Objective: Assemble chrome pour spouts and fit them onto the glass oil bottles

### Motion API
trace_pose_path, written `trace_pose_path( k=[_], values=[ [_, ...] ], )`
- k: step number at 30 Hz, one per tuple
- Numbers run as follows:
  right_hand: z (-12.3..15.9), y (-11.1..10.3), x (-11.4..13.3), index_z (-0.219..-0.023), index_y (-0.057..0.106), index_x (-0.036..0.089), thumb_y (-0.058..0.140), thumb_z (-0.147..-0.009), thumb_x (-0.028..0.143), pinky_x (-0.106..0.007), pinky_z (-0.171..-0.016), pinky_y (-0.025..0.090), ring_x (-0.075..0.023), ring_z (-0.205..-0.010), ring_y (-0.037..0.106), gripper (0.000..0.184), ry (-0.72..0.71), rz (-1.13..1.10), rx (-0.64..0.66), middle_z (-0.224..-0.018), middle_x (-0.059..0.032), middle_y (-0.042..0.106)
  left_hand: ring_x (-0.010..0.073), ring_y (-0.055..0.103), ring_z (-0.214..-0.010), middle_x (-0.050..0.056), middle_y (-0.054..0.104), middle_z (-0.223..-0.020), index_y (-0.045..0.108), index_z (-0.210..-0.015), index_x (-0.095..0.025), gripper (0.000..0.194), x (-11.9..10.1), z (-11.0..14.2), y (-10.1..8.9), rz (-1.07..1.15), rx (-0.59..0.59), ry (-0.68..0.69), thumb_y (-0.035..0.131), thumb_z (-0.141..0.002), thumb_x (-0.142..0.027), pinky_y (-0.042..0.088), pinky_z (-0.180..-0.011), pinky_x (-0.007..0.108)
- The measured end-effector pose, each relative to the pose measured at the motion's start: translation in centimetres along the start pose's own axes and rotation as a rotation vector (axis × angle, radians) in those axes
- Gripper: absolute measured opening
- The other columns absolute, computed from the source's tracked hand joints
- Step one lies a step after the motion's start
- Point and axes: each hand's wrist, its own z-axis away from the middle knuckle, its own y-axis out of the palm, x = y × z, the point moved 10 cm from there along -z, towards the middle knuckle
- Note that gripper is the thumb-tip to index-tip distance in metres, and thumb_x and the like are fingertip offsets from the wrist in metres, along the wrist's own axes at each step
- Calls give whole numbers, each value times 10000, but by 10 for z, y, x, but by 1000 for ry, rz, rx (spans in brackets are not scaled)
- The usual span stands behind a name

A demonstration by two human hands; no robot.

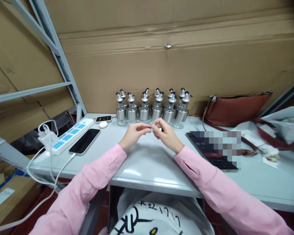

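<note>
Pinched together, left hand (133, 134) and right hand (167, 133) clamped on a shiny part (160, 129), too small for me to identify, bottles (144, 114) in rows just behind.

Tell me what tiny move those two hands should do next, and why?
Maybe the left hand should pinch gently to steady the small shiny piece while the right hand turns it a little. Both hands' fingertips come together there, above the table and in front of the bottles. It's too small to tell what it is.
</note>
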Motion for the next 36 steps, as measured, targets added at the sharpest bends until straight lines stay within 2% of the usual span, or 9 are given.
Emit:
trace_pose_path(
  k=[4, 7, 10, 14, 17, 22, 29, 33, 36],
  values=[
    [-2, 3, 25, -994, 494, 204, 540, -805, 286, -253, -646, 432, -144, -686, 583, 211, -153, 233, 108, -804, -16, 633, 127, 576, -689, 38, 658, -785, 583, -1059, -130, 380, -6, -1, -9, -78, -64, 84, 642, -747, -340, 446, -679, 264],
    [-23, -17, 46, -981, 526, 196, 520, -787, 203, -252, -668, 430, -150, -700, 597, 195, -219, 329, 24, -833, -23, 647, 161, 589, -803, 53, 641, -872, 522, -1149, -159, 364, -4, 1, -6, -363, -31, 166, 531, -842, -355, 465, -771, 306],
    [-62, -36, 70, -906, 567, 189, 518, -765, 147, -255, -693, 427, -156, -708, 597, 156, -289, 443, -85, -821, -18, 657, 225, 529, -1092, 114, 589, -1139, 500, -1206, -161, 399, 11, 8, 14, -687, 151, 228, 508, -863, -365, 395, -983, 391],
    [-132, -19, 89, -1072, 572, 201, 518, -782, 127, -301, -808, 426, -209, -921, 611, 304, -389, 729, 11, -1021, -59, 671, 264, 233, -1386, 134, 323, -1463, 403, -1345, -182, 552, 47, 22, 40, -914, 473, 128, 464, -882, -477, 177, -1134, 456],
    [-186, 8, 74, -1137, 566, 148, 554, -793, 192, -327, -835, 434, -259, -999, 599, 346, -264, 969, 154, -1081, -138, 651, 257, 138, -1415, 127, 217, -1504, 359, -1384, -193, 613, 59, 28, 46, -971, 574, 40, 400, -888, -551, 89, -1145, 476],
    [-237, 48, 34, -1145, 592, 110, 697, -707, 243, -316, -848, 459, -286, -1052, 590, 470, -74, 1084, 330, -1173, -181, 611, 255, 152, -1412, 112, 217, -1502, 363, -1382, -223, 609, 56, 27, 46, -954, 559, 8, 434, -870, -546, 91, -1139, 484],
    [-250, 71, -8, -995, 692, 105, 725, -660, 166, -268, -690, 504, -222, -808, 679, 341, 61, 1045, 513, -912, -128, 718, 276, 161, -1408, 118, 225, -1499, 379, -1371, -212, 602, 56, 26, 47, -934, 558, 17, 452, -865, -530, 105, -1133, 499],
    [-245, 72, -12, -967, 711, 118, 695, -686, 165, -270, -688, 508, -208, -747, 688, 285, 77, 1020, 561, -827, -96, 731, 282, 166, -1405, 134, 232, -1494, 379, -1374, -185, 613, 55, 26, 46, -947, 559, 11, 458, -866, -520, 107, -1135, 502],
    [-243, 74, -5, -998, 702, 99, 720, -646, 132, -269, -719, 506, -236, -833, 685, 354, 33, 1020, 524, -903, -129, 725, 276, 160, -1408, 139, 225, -1497, 372, -1378, -174, 617, 54, 26, 46, -968, 566, 7, 453, -872, -517, 105, -1138, 494]
  ],
)
